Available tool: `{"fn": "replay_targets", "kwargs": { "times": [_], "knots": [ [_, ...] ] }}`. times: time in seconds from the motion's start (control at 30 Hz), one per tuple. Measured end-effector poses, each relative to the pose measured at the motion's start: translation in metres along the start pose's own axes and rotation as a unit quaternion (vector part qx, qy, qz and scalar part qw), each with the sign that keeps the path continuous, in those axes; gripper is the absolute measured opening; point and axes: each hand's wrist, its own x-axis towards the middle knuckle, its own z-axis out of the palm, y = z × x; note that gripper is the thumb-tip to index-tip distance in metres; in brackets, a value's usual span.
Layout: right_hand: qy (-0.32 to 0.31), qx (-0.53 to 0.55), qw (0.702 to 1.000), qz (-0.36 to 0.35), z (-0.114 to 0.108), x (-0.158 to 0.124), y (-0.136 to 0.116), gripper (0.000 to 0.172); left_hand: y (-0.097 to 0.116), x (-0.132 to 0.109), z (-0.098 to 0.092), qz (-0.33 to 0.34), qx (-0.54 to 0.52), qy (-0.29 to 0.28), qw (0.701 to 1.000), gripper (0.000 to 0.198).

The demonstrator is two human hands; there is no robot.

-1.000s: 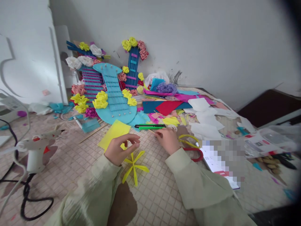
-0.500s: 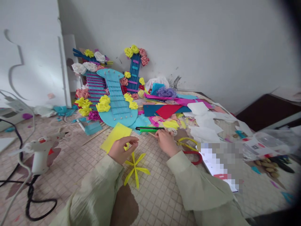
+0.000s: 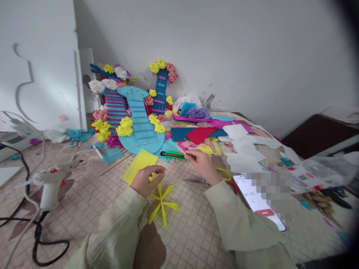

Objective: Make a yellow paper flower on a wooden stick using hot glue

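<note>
My left hand is curled, thumb near the fingertips, over the edge of a yellow paper sheet. A bit of yellow shows between its fingers, but what it grips is hard to make out. Just below it, a yellow paper star with narrow petals lies flat on the table. With its fingertips, my right hand pinches a thin wooden stick, tilted up to the left. Beside those fingers lies a green and black cutter knife. Scissors with yellow and red handles lie partly under the right wrist.
A white glue gun with a black cord stands on the left. Behind are a light blue stringed paper instrument with paper flowers and a pile of coloured paper. A phone and plastic packaging lie right.
My right hand has moved slightly right and down, raising the stick's tip. The scissor blades now show. My left hand has barely moved, and the view has shifted a little.
</note>
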Motion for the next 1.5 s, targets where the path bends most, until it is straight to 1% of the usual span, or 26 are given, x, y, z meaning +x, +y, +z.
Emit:
{"fn": "replay_targets", "kwargs": {
  "times": [0.03, 0.1, 0.13, 0.17, 0.23, 0.27, 0.3, 0.37, 0.43, 0.47, 0.53, 0.6, 0.67, 0.8, 0.9, 1.0, 1.07, 1.13, 1.17, 1.2, 1.27, 1.3, 1.4, 1.43, 1.5],
  "knots": [
    [0.030, 0.025, 0.999, 0.004, -0.003, 0.000, -0.003, 0.021, 0.000, 0.000, -0.001, -0.003, 0.001, 0.000, 1.000, 0.023],
    [0.120, 0.134, 0.984, 0.018, -0.010, -0.001, -0.009, 0.021, 0.000, 0.000, -0.003, -0.010, 0.004, 0.003, 1.000, 0.024],
    [0.170, 0.193, 0.966, 0.026, -0.014, -0.001, -0.012, 0.020, 0.000, 0.000, -0.004, -0.013, 0.005, 0.006, 1.000, 0.024],
    [0.206, 0.249, 0.946, 0.037, -0.018, -0.001, -0.014, 0.020, 0.000, 0.001, -0.006, -0.015, 0.006, 0.008, 1.000, 0.025],
    [0.244, 0.352, 0.902, 0.056, -0.024, -0.001, -0.016, 0.017, 0.000, 0.001, -0.009, -0.015, 0.008, 0.003, 1.000, 0.025],
    [0.243, 0.396, 0.883, 0.064, -0.025, -0.002, -0.016, 0.016, 0.000, 0.001, -0.011, -0.013, 0.010, -0.006, 1.000, 0.026],
    [0.235, 0.434, 0.867, 0.071, -0.026, -0.002, -0.016, 0.014, 0.000, 0.001, -0.013, -0.011, 0.015, -0.018, 1.000, 0.026],
    [0.206, 0.488, 0.845, 0.079, -0.025, -0.004, -0.015, 0.012, -0.001, 0.001, -0.018, -0.003, 0.029, -0.053, 0.998, 0.026],
    [0.186, 0.511, 0.835, 0.082, -0.024, -0.007, -0.016, 0.011, -0.004, 0.000, -0.024, 0.012, 0.047, -0.094, 0.994, 0.025],
    [0.175, 0.514, 0.835, 0.084, -0.024, -0.010, -0.016, 0.011, -0.006, 0.000, -0.027, 0.027, 0.055, -0.117, 0.991, 0.025],
    [0.140, 0.513, 0.842, 0.092, -0.024, -0.017, -0.018, 0.011, -0.014, -0.001, -0.031, 0.067, 0.071, -0.166, 0.981, 0.025],
    [0.082, 0.508, 0.851, 0.107, -0.023, -0.024, -0.020, 0.013, -0.022, -0.002, -0.031, 0.094, 0.084, -0.196, 0.972, 0.032],
    [0.033, 0.492, 0.862, 0.121, -0.020, -0.030, -0.023, 0.014, -0.029, -0.004, -0.028, 0.090, 0.098, -0.192, 0.972, 0.040],
    [-0.024, 0.425, 0.894, 0.137, -0.009, -0.036, -0.027, 0.021, -0.034, -0.013, -0.025, 0.077, 0.098, -0.163, 0.979, 0.049],
    [-0.066, 0.362, 0.921, 0.129, -0.001, -0.038, -0.031, 0.023, -0.031, -0.018, -0.028, 0.065, 0.081, -0.166, 0.981, 0.048],
    [-0.106, 0.302, 0.943, 0.093, 0.004, -0.041, -0.033, 0.021, -0.023, -0.018, -0.032, 0.045, 0.076, -0.203, 0.975, 0.040],
    [-0.139, 0.281, 0.947, 0.076, 0.006, -0.043, -0.034, 0.020, -0.016, -0.016, -0.033, 0.036, 0.069, -0.236, 0.969, 0.031],
    [-0.158, 0.271, 0.947, 0.072, 0.008, -0.045, -0.035, 0.019, -0.007, -0.014, -0.032, 0.041, 0.044, -0.250, 0.966, 0.027],
    [-0.163, 0.269, 0.946, 0.074, 0.008, -0.045, -0.037, 0.018, -0.002, -0.012, -0.032, 0.045, 0.024, -0.239, 0.970, 0.027],
    [-0.166, 0.270, 0.945, 0.078, 0.009, -0.047, -0.038, 0.018, 0.002, -0.012, -0.031, 0.047, -0.002, -0.216, 0.975, 0.026],
    [-0.178, 0.284, 0.937, 0.092, 0.009, -0.049, -0.043, 0.022, 0.010, -0.011, -0.029, 0.036, -0.085, -0.157, 0.983, 0.027],
    [-0.191, 0.299, 0.929, 0.102, 0.009, -0.050, -0.045, 0.024, 0.014, -0.011, -0.027, 0.023, -0.137, -0.131, 0.982, 0.028],
    [-0.245, 0.342, 0.899, 0.122, 0.010, -0.055, -0.049, 0.027, 0.024, -0.012, -0.020, -0.027, -0.279, -0.075, 0.957, 0.028],
    [-0.255, 0.346, 0.894, 0.126, 0.011, -0.056, -0.049, 0.028, 0.027, -0.012, -0.018, -0.042, -0.307, -0.061, 0.949, 0.026],
    [-0.252, 0.336, 0.898, 0.128, 0.012, -0.058, -0.050, 0.033, 0.032, -0.012, -0.014, -0.063, -0.341, -0.044, 0.937, 0.021]
  ]
}}
